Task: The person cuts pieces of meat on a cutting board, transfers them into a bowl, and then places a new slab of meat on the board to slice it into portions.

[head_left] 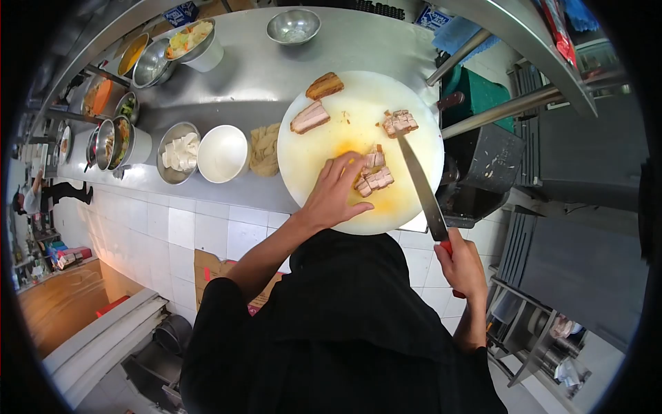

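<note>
My right hand [463,268] is closed around the red handle of a long knife [422,185]. The blade slants up and left over a round white cutting board [296,165], its tip at a small cluster of cut pork belly pieces [400,123]. Over the near left part of the board is my left hand [336,192], fingers stretched and thumb apart. Its fingertips are right beside a second group of diced pork belly [374,181]. Two uncut chunks lie toward the far left: a pale-sided pork slab [310,118] and a browned pork slab [324,85].
A folded tan cloth [265,149] lies against the board's left side. Beyond it stand a white bowl [223,154] and a metal bowl of white chunks [164,167]. Another metal bowl [294,27] sits at the back. Metal rails [503,110] run along the right. A person [52,195] stands far left.
</note>
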A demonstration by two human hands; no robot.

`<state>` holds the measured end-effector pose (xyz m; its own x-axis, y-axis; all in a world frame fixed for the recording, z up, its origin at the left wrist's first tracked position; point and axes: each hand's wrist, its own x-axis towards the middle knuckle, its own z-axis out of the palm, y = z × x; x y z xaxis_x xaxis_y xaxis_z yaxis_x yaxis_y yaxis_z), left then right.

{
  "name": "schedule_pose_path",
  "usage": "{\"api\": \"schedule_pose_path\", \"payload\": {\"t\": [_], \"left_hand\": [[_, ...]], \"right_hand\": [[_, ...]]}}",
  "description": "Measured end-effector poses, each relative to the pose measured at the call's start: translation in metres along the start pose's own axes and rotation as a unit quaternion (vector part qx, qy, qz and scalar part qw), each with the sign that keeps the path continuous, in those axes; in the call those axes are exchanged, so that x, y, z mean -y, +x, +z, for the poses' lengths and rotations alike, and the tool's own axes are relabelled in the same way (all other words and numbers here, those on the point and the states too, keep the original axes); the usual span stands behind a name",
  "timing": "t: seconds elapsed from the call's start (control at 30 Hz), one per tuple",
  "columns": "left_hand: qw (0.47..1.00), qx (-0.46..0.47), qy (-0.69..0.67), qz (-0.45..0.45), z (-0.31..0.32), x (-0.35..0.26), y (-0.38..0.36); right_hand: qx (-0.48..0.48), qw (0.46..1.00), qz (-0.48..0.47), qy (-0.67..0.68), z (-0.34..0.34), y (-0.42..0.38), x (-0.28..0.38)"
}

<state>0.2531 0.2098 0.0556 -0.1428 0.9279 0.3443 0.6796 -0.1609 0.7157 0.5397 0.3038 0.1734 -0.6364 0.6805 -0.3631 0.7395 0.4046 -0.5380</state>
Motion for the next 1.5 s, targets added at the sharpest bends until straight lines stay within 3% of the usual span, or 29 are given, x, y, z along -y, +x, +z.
{"api": "schedule_pose_path", "payload": {"t": [0.07, 0.3, 0.4, 0.57, 0.6, 0.8, 0.87, 0.97, 1.2, 1.37, 1.5], "left_hand": [[0.994, 0.015, 0.033, -0.101, -0.002, -0.008, 0.015], [0.981, 0.107, 0.057, -0.154, 0.012, -0.004, 0.043], [0.980, 0.102, 0.029, -0.171, 0.019, -0.006, 0.036], [0.992, 0.015, 0.015, -0.128, 0.032, -0.009, 0.028], [0.992, 0.014, 0.016, -0.127, 0.034, -0.009, 0.027], [0.983, -0.019, 0.052, -0.177, 0.043, -0.012, 0.024], [0.975, -0.006, 0.084, -0.204, 0.043, -0.014, 0.025], [0.958, 0.024, 0.150, -0.242, 0.035, -0.024, 0.031], [0.965, 0.044, 0.138, -0.217, 0.035, -0.017, 0.035], [0.990, -0.021, 0.043, -0.133, 0.046, -0.010, 0.028], [0.993, -0.069, 0.058, -0.075, 0.053, -0.011, 0.021]], "right_hand": [[0.028, 1.000, 0.014, 0.006, -0.005, -0.007, -0.010], [0.075, 0.996, 0.030, 0.023, -0.020, -0.003, -0.056], [0.078, 0.995, -0.061, -0.026, -0.031, 0.017, -0.086], [0.085, 0.986, -0.117, -0.081, -0.064, 0.072, -0.080], [0.127, 0.985, -0.088, -0.081, -0.070, 0.084, -0.075], [0.126, 0.978, -0.089, -0.139, -0.098, 0.100, -0.076], [0.131, 0.975, -0.047, -0.174, -0.102, 0.100, -0.073], [0.131, 0.975, -0.063, -0.168, -0.108, 0.099, -0.079], [0.105, 0.982, -0.066, -0.144, -0.106, 0.095, -0.079], [0.078, 0.980, -0.073, -0.166, -0.093, 0.092, -0.076], [0.060, 0.967, -0.092, -0.230, -0.075, 0.072, -0.063]]}}
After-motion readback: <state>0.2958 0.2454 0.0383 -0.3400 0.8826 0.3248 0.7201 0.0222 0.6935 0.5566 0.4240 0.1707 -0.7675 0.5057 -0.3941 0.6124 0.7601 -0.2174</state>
